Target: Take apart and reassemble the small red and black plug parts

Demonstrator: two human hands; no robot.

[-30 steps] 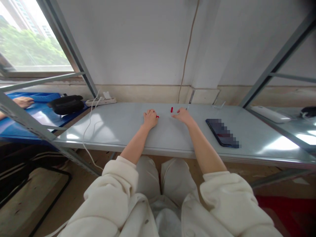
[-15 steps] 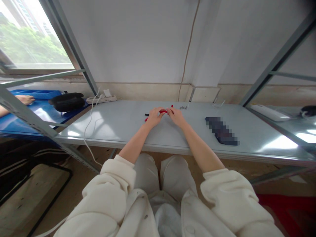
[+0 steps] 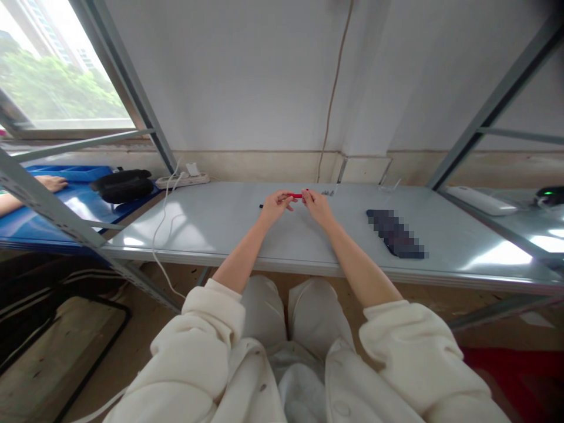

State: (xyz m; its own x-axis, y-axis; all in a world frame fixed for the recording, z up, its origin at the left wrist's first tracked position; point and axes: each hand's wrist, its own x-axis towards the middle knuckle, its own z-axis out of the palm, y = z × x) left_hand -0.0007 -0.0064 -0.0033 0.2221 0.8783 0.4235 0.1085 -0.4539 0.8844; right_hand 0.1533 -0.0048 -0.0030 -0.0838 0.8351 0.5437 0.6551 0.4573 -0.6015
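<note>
A thin red rod-shaped piece (image 3: pixel 296 195) spans the gap between my two hands, above the far half of the grey tabletop (image 3: pixel 299 247). My left hand (image 3: pixel 275 205) is closed on its left end, with some fingers extended beneath. The right end is pinched in the fingers of my right hand (image 3: pixel 315 205). Its exact kind is too small to make out. By my left hand a short black piece (image 3: pixel 261 206) lies on the table, partly hidden. Several small grey pieces (image 3: pixel 327 192) lie just beyond my right hand.
A dark phone (image 3: pixel 394 234) lies to the right. At the back left sits a white power strip (image 3: pixel 183 180), its cable (image 3: pixel 155 235) hanging over the front edge. Further left are a black case (image 3: pixel 122 186) and another person's hand (image 3: pixel 53 183) on a blue surface.
My hands have come together from separate spots, and both now hold the red piece. The red piece that lay by my right hand no longer shows on the table.
</note>
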